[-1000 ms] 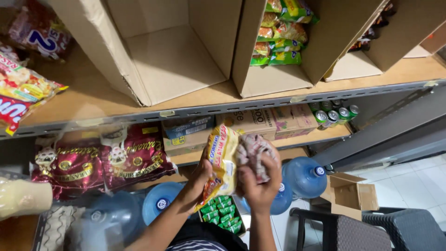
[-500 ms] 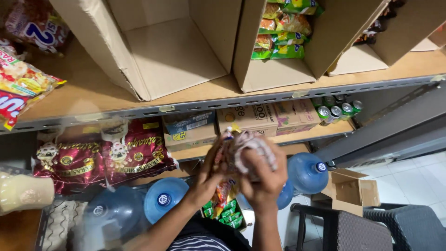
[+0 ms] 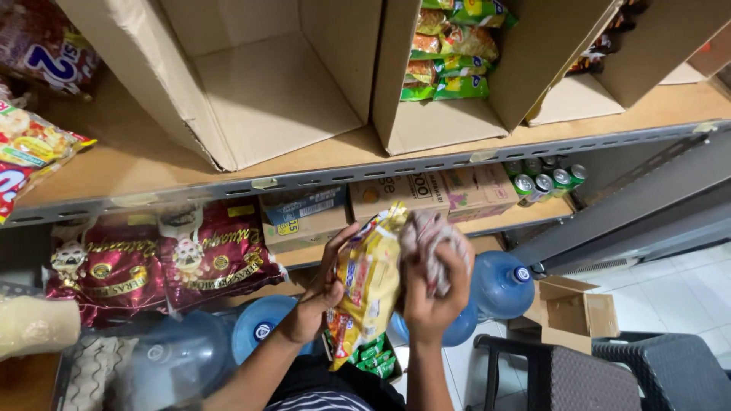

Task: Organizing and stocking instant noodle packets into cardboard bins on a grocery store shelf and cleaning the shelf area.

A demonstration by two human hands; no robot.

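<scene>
My left hand (image 3: 316, 293) grips a stack of yellow snack packets (image 3: 369, 281) from the left side and holds it upright in front of the lower shelf. My right hand (image 3: 430, 293) is closed on a crumpled pinkish cloth (image 3: 430, 236) and presses it against the packets' right side. Below the packets a box of green packs (image 3: 373, 356) shows between my arms.
An empty open cardboard box (image 3: 251, 84) stands on the wooden upper shelf (image 3: 137, 164), next to a box of green and yellow snack packs (image 3: 449, 53). Dark red bags (image 3: 164, 255), small cartons (image 3: 426, 194) and green cans (image 3: 544, 183) line the lower shelf. Blue water jugs (image 3: 502, 281) and a dark chair (image 3: 601, 377) stand on the floor.
Both hands lifted the packets and cloth a little higher, closer to the lower shelf edge. The cloth has shifted over the packets' right side.
</scene>
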